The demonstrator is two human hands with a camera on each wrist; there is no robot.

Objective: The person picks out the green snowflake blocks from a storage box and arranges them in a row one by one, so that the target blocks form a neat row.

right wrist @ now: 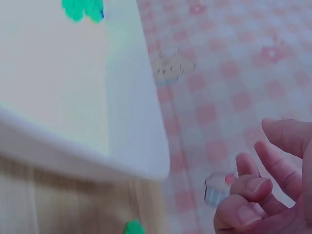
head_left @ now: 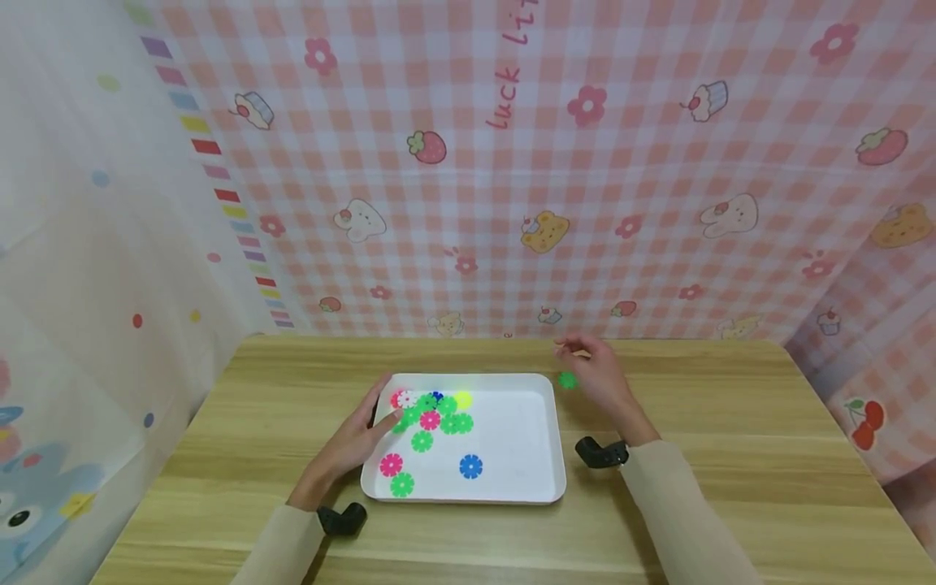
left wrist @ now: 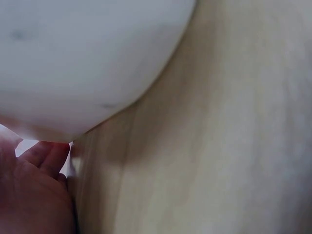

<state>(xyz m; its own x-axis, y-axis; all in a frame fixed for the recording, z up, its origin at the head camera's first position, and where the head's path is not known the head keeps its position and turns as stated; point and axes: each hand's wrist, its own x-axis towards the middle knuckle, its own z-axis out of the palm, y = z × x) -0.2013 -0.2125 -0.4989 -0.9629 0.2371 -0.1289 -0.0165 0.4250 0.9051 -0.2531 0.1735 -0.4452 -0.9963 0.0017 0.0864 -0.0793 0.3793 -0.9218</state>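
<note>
A white tray [head_left: 504,443] lies on the wooden table, with several notched plastic snowflake discs in it. My left hand [head_left: 358,435] grips its left edge, thumb over the rim and fingers along the outside; in the left wrist view the fingers meet the tray's underside edge. Most discs, such as a pink disc [head_left: 430,420] and a yellow disc [head_left: 463,399], cluster at the far left; a blue disc [head_left: 471,466] lies apart. Beyond the tray's far right corner, my right hand [head_left: 595,374] hovers with loosely bent fingers, nothing visible in them. Beside it on the table is a green disc [head_left: 567,380].
The wooden table [head_left: 731,455] ends at a pink checked cloth [head_left: 468,187] hanging behind it. A white patterned cloth [head_left: 117,244] hangs on the left. Black wrist devices sit on both forearms, the right one [head_left: 602,452] near the tray's right side.
</note>
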